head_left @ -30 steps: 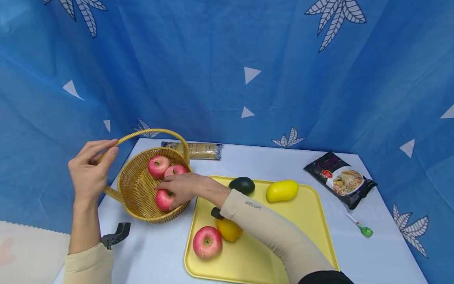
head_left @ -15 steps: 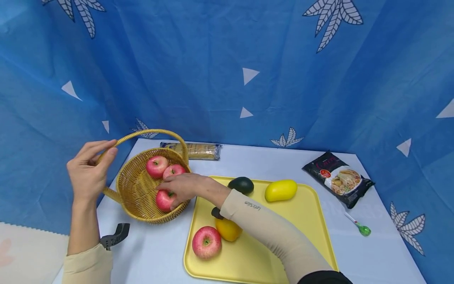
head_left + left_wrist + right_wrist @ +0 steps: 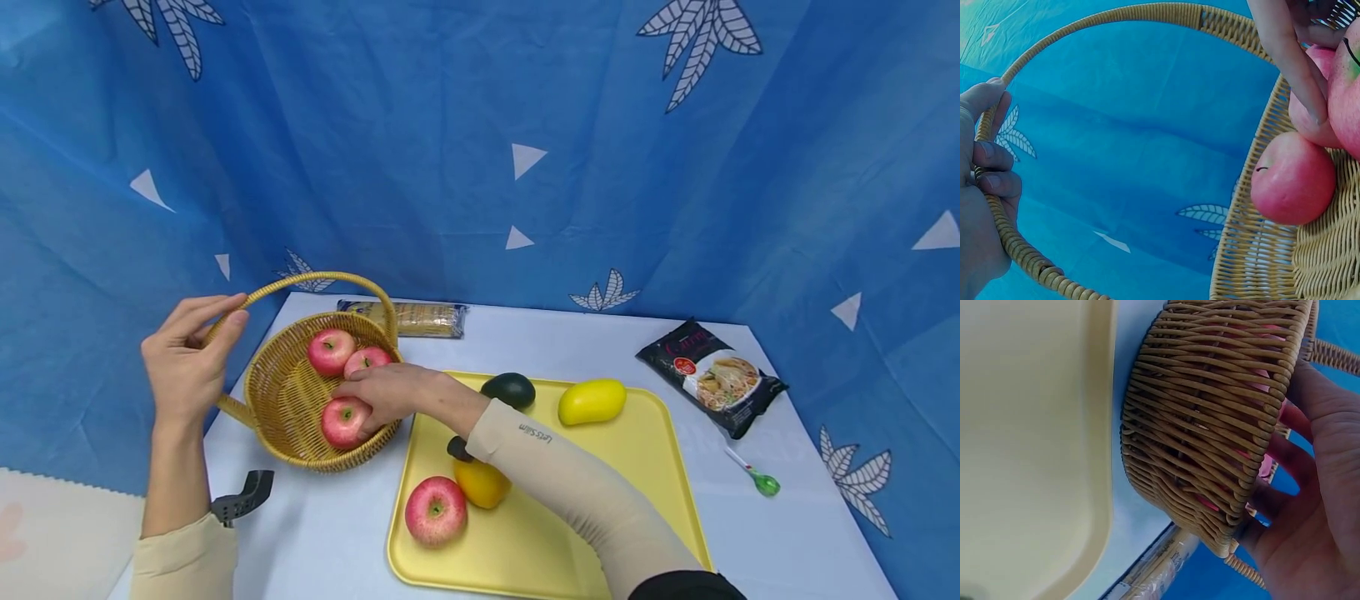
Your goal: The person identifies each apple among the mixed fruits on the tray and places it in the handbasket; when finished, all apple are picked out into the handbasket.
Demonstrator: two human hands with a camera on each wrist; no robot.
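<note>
Left hand [image 3: 187, 358] grips basket [image 3: 279, 379] by handle [image 3: 330, 276], likely steadying it; right hand [image 3: 386, 390] lies at apple [image 3: 343, 422] inside, grip unclear.

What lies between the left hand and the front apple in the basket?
From the left hand: a gap, then the left rim of the basket, then bare woven floor up to the front apple, as the head view shows.
</note>
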